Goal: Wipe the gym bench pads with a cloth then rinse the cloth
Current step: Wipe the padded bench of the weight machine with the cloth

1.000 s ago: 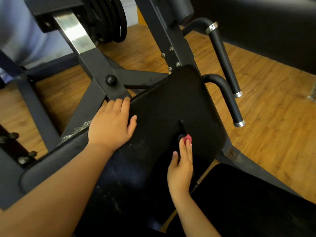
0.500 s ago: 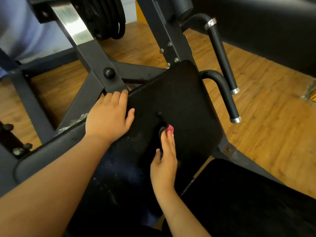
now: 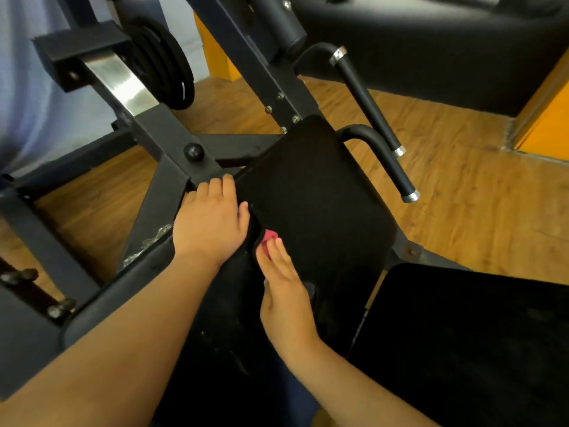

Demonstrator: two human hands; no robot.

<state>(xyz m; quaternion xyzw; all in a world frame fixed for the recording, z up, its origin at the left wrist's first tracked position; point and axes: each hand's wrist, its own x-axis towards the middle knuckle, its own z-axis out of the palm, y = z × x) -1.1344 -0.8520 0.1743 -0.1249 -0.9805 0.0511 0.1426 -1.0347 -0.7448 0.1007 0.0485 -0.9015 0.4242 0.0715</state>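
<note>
A black bench pad point(image 3: 323, 195) tilts away from me in the middle of the head view. My left hand point(image 3: 209, 223) rests flat on the pad's left edge, thumb on the pad and fingers reaching toward the frame. My right hand point(image 3: 286, 297) lies on the pad with straight fingers and presses a cloth point(image 3: 269, 235) against it. Only a pink bit of the cloth shows past the fingertips, close to my left thumb. White specks mark the pad's lower part near my forearms.
A second black pad point(image 3: 462, 334) sits at lower right. Two black handles point(image 3: 369, 100) with chrome ends stick out right of the pad. The dark steel frame point(image 3: 163, 140) and weight plates point(image 3: 166, 63) stand left. Wooden floor point(image 3: 477, 195) lies around, with a black upholstered bench point(image 3: 431, 41) behind.
My right hand has slid the cloth leftward across the pad, from its middle to beside my left thumb. My left hand has stayed on the pad's edge.
</note>
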